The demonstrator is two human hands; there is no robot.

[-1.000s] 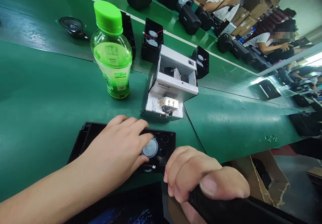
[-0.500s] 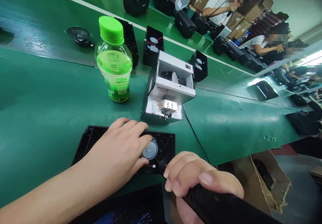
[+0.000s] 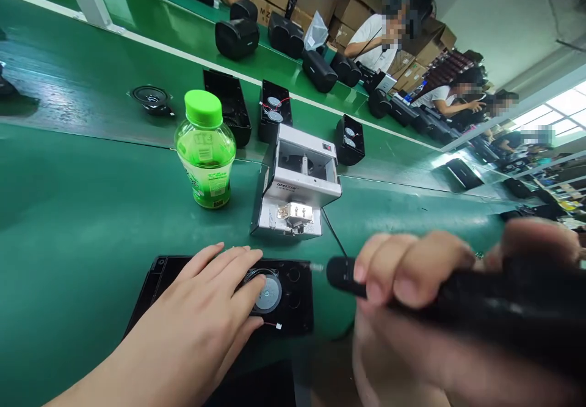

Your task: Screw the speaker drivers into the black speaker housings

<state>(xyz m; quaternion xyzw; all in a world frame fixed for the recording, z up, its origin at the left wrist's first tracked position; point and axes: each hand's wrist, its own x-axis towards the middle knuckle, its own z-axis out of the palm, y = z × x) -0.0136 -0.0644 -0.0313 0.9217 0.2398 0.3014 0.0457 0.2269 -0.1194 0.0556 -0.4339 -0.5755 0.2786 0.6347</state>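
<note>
A black speaker housing point(image 3: 300, 315) lies on the green bench in front of me, with a round speaker driver point(image 3: 269, 294) showing its silver back. My left hand point(image 3: 206, 309) rests across the housing with its fingers stretched out, covering part of it, the fingertips beside the driver. A small white connector point(image 3: 279, 326) on a thin wire lies by the thumb. My right hand point(image 3: 412, 273) is wrapped round a black electric screwdriver point(image 3: 339, 276). Its bit points left, near the housing's upper right corner; contact cannot be made out. Motion blurs this hand.
Behind the housing stands a white and black screw feeder point(image 3: 297, 178), with a green-capped bottle point(image 3: 206, 151) to its left. Farther back are a loose speaker point(image 3: 151, 99) and open black housings point(image 3: 274, 108). Co-workers point(image 3: 375, 38) sit across the bench.
The screwdriver in my right hand has lifted off the housing and moved right and up. My left hand stays on the housing. The camera view has shifted upward.
</note>
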